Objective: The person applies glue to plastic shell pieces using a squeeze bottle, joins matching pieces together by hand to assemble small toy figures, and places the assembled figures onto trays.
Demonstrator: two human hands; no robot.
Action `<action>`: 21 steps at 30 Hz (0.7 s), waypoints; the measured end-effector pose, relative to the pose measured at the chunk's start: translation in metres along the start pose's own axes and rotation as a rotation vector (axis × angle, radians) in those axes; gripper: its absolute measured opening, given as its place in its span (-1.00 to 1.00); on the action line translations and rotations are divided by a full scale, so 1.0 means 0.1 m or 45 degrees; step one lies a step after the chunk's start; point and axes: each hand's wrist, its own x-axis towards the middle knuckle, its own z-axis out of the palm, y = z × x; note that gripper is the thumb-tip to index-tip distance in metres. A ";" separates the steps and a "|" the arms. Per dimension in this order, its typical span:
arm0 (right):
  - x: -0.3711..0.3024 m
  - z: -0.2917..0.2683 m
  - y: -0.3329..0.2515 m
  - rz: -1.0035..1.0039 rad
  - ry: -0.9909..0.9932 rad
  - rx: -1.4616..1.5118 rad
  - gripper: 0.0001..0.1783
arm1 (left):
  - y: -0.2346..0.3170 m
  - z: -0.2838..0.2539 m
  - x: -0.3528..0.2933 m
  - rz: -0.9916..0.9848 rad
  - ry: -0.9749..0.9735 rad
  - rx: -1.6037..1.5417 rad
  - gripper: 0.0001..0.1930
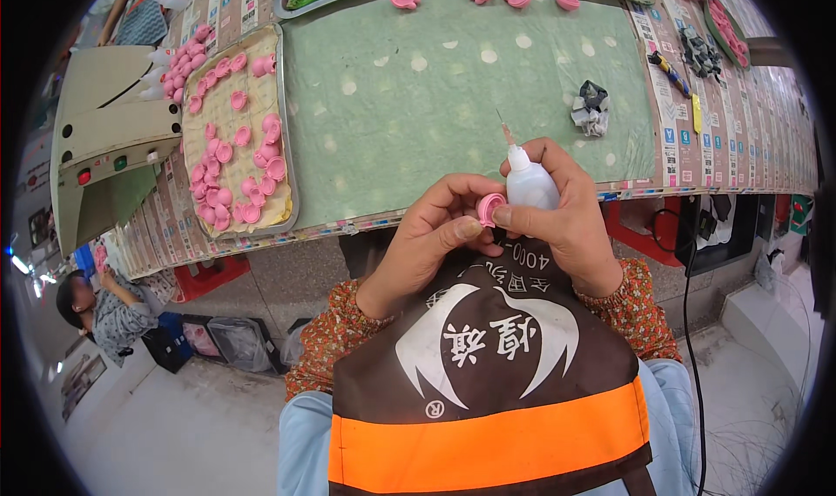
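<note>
Plainly, the left hand point(440, 226) pinched a pink cup point(490, 209) just left of the bottle point(533, 188) in the right hand point(566, 222).
Left thumb and fingers pressed the cup, while the right hand wrapped the bottle and laid its thumb tip against the cup too. The needle point(506, 130) above the bottle pointed up and away from the cup; doing this well seemed to call for a light, steady pinch, fingertips clear of that point, and only a gentle squeeze. More pink pieces point(276, 168) lay in a tray point(290, 148) on the surface point(383, 148), well left of the bottle. As for writing, no readable label showed on the bottle; the dark apron point(374, 391) below it bore large white characters, digits and a winged emblem point(433, 332), and paper strips point(684, 161) well right of it carried coloured print, mostly too small to read.
</note>
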 end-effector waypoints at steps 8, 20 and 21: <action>-0.01 0.00 0.08 -0.332 0.086 -0.444 -0.50 | -0.01 -0.03 -0.01 -0.069 0.038 0.082 -0.63; -0.14 -0.24 0.00 -0.522 -0.073 -0.479 -0.56 | -0.04 -0.05 -0.09 0.032 0.135 -0.304 -0.55; -0.17 -0.26 -0.04 -0.546 -0.125 -0.565 -0.54 | -0.04 -0.06 -0.10 0.034 0.110 -0.353 -0.56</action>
